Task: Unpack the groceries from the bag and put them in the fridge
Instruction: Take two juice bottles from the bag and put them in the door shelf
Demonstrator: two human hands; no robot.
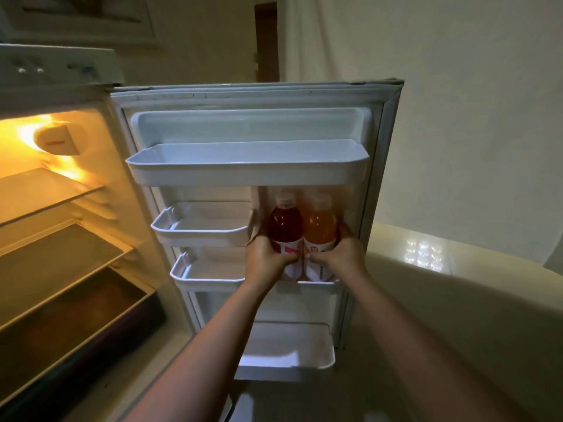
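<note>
The left hand [268, 257] grips the red bottle [285, 229] and the right hand [338, 254] the orange bottle [320, 229], seating both at the door shelf's [207, 280] right end; releasing likely comes next.

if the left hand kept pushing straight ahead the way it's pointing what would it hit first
The left hand already grips the red bottle, so that moves with it. Straight ahead, the bottle would probably meet the inner wall of the fridge door behind the door shelf; the gap to it is unclear.
</note>
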